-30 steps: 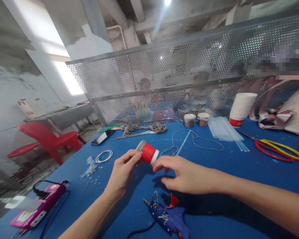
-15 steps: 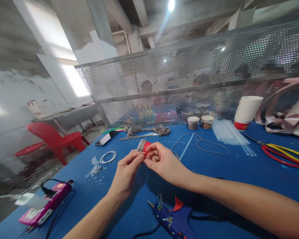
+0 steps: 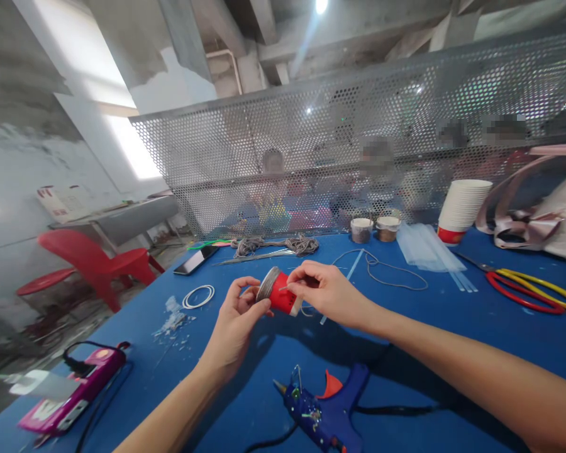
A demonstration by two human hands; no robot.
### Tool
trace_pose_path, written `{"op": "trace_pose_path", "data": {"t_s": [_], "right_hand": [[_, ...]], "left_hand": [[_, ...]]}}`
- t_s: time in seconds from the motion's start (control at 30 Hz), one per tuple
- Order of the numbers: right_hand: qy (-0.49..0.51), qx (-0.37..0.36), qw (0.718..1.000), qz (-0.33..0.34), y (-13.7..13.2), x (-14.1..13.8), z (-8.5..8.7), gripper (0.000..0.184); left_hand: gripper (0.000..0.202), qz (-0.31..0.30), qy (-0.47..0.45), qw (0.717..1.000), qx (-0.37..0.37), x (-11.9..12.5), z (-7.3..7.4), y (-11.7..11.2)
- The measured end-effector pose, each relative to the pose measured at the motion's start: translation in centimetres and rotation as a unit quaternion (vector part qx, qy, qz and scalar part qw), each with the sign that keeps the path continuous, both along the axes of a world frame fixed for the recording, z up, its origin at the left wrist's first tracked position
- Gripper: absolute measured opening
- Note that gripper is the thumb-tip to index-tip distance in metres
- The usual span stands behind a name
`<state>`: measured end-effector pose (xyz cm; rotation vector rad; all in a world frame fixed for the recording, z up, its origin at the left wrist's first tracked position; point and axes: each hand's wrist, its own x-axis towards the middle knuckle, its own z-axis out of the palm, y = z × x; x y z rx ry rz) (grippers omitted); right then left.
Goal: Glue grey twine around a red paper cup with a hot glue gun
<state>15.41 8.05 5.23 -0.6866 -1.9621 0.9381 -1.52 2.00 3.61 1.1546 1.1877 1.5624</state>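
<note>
My left hand (image 3: 236,324) holds a small red paper cup (image 3: 281,296) tilted on its side above the table, thumb and fingers around its left end. Grey cord (image 3: 266,284) is wound in rows around that end. With thumb and forefinger pinched, my right hand (image 3: 330,294) is at the cup's red side, on what looks like a thin strand of the cord. Loose grey cord (image 3: 396,286) lies in a loop on the table behind. A blue glue gun (image 3: 325,412) with a red trigger rests below the hands.
Scissors (image 3: 528,292), clear plastic strips (image 3: 424,248) and stacked paper cups (image 3: 463,211) are on the right. Behind are two small tubs (image 3: 361,231), cord bundles (image 3: 302,245) and a phone (image 3: 195,260). A white ring (image 3: 199,297) and purple power strip (image 3: 75,396) lie left. A perforated screen (image 3: 245,145) stands behind.
The cup has turned and come out from behind my right hand, so more red shows. My left fingers have opened further around it, and my right hand has shifted slightly right.
</note>
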Motion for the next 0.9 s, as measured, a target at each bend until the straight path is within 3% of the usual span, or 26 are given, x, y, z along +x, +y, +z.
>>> {"op": "trace_pose_path", "data": {"t_s": [0.27, 0.47, 0.9], "right_hand": [[0.010, -0.135, 0.989, 0.067, 0.7, -0.4, -0.5, 0.005], [0.010, -0.212, 0.974, 0.072, 1.0, -0.7, -1.2, 0.009], [-0.020, -0.214, 0.976, 0.033, 1.2, -1.1, -2.4, 0.009]], "left_hand": [[0.016, -0.041, 0.055, 0.997, -0.040, -0.3, -0.4, 0.2], [0.017, -0.042, 0.047, 0.994, -0.085, -0.4, -0.4, 0.3], [0.014, -0.055, 0.036, 0.991, -0.118, -0.4, -0.2, 0.4]]}}
